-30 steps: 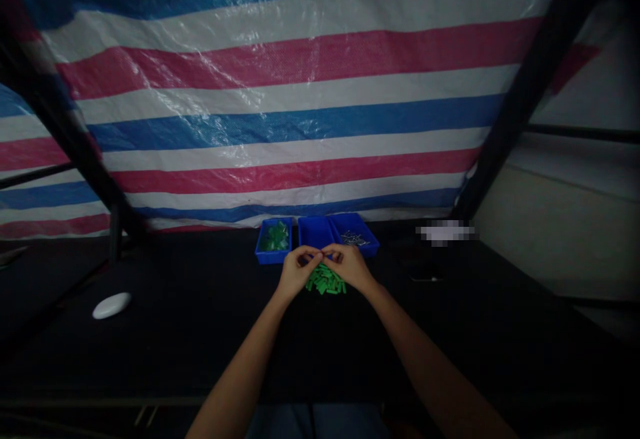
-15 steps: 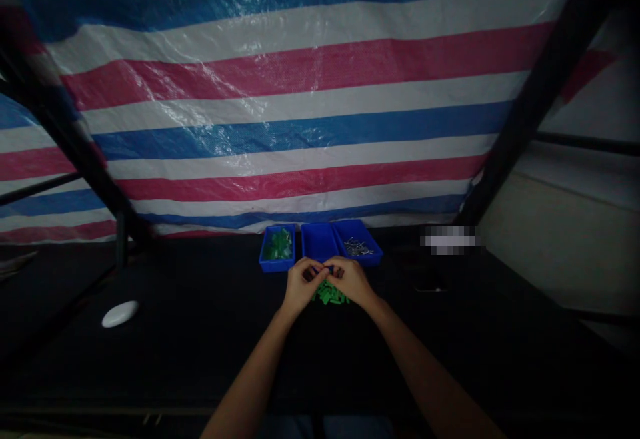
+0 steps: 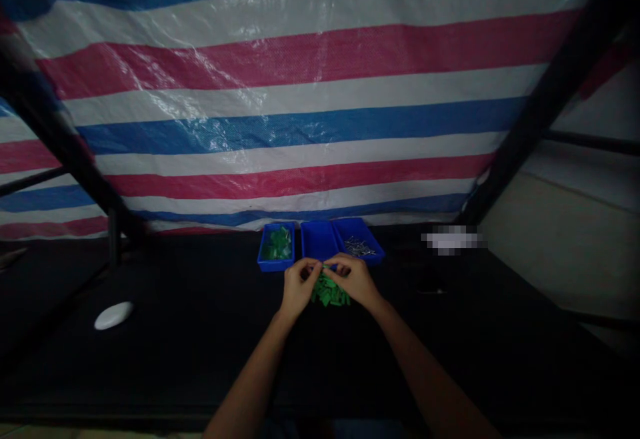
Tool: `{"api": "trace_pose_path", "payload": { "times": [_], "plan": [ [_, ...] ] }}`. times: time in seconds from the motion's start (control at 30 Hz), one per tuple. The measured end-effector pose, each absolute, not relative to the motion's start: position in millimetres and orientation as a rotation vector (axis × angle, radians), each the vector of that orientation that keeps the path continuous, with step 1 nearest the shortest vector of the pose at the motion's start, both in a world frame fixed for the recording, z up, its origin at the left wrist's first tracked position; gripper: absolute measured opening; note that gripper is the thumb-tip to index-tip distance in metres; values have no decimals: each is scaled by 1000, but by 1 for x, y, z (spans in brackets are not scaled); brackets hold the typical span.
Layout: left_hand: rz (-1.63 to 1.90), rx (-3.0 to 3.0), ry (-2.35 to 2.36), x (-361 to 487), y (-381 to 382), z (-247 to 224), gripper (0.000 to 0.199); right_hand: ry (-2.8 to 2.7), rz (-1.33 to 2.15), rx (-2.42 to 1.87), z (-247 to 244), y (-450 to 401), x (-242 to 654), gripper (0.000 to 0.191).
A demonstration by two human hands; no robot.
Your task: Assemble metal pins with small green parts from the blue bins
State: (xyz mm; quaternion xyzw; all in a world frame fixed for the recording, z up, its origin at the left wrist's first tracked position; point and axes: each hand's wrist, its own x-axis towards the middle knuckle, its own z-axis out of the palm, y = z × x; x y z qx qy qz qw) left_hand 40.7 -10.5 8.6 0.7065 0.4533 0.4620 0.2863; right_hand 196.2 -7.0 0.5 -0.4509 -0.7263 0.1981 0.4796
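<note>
My left hand (image 3: 299, 285) and my right hand (image 3: 356, 279) meet fingertip to fingertip over a pile of small green pieces (image 3: 330, 292) on the black table. Both are closed in a pinch, thumbs against forefingers. A small bit of green shows between the fingertips, too tiny and dark to name. Just beyond my hands stands a blue tray (image 3: 317, 224), its near end partly hidden by them. To its right, another blue tray (image 3: 373, 231) holds thin silvery metal pieces (image 3: 359, 247). At the left, a separate blue tray (image 3: 273, 267) contains green and clear pieces (image 3: 278, 244).
A white oval object (image 3: 114, 315) lies on the table (image 3: 200, 359) at the left. At the right are a blurred-out pale patch (image 3: 451, 240) and a dark flat object (image 3: 432, 281). Striped plastic sheeting (image 3: 300, 119) hangs behind, between dark frame posts (image 3: 530, 119).
My fingertips have parted slightly at the pinch, showing a bit of green between them. The camera view has shifted a little; the trays stay put.
</note>
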Motion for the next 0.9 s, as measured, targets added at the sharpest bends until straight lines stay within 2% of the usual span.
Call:
{"api": "trace_pose_path", "payload": {
  "times": [0.23, 0.67, 0.9],
  "plan": [
    [1165, 2002, 1244, 40, -11, 7, 28, -1682, 502, -1069, -1, -5, 197, 18],
    [998, 2269, 1266, 38, -13, 7, 18, -1672, 195, -1379, -10, 2, 206, 25],
    [987, 2287, 1240, 39, -15, 8, 17, -1652, 231, -1373, 1, 1, 214, 25]
  ]
}}
